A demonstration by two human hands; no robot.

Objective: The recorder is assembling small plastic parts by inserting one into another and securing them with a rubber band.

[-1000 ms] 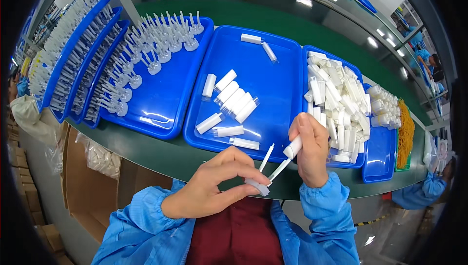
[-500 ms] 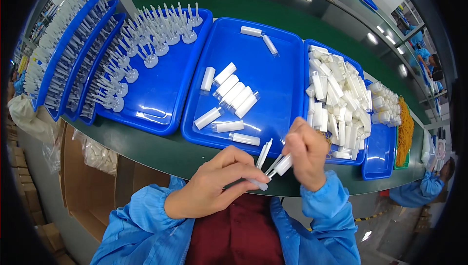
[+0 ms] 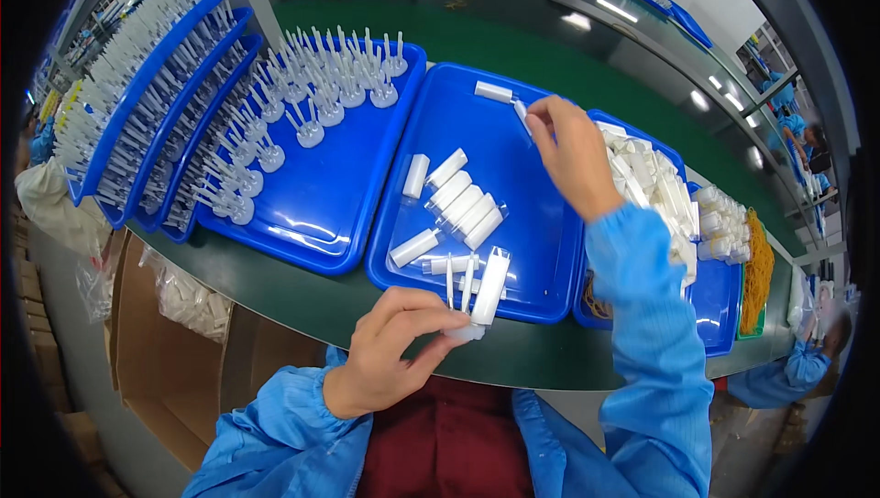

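My left hand [image 3: 403, 342] pinches a clear base [image 3: 466, 331] with thin white pins standing up from it. A white tube with clear ends [image 3: 493, 280] stands upright on one side of that base; other pins beside it are bare. My right hand [image 3: 570, 152] is at the far right of the middle blue tray [image 3: 541, 251], its fingertips closed around a small white tube [image 3: 522, 115] that they partly cover. Another white tube [image 3: 493, 91] lies just left of it. Several more white tubes [image 3: 451, 191] lie across the tray's left and near parts.
On the left, a blue tray [image 3: 302, 232] carries pinned clear bases, beside tilted stacked trays [image 3: 137, 141] full of them. Right of the middle tray are a heap of white tubes [image 3: 642, 168], clear-and-white parts [image 3: 722, 223] and yellow rubber bands [image 3: 757, 269]. An open carton [image 3: 174, 351] stands below.
My right hand has left the base and moved up and away to the tray's far right. A white tube now stands on the base in my left hand, which has turned more upright.
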